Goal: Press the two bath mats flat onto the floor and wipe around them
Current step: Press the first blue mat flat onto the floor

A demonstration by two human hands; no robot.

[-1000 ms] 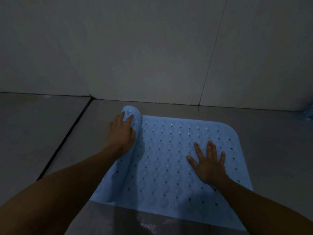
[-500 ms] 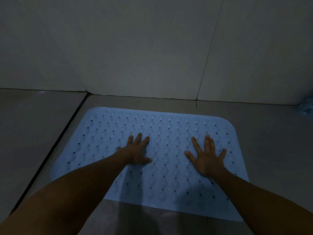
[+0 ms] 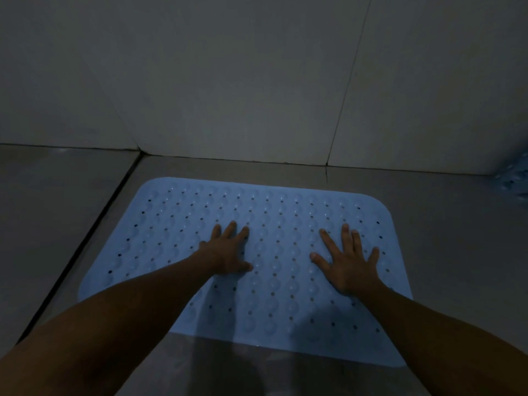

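Pressing the blue mat (image 3: 280, 212), left hand (image 3: 228, 250) and right hand (image 3: 347, 260) lie spread flat (near edge shadowed).

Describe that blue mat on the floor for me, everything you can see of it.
The blue bath mat looks like soft rubber or plastic, rectangular with rounded corners, covered in rows of raised bumps and small holes. It lies spread flat on the grey tiled floor near the wall. The left hand and right hand press on it, fingers spread.
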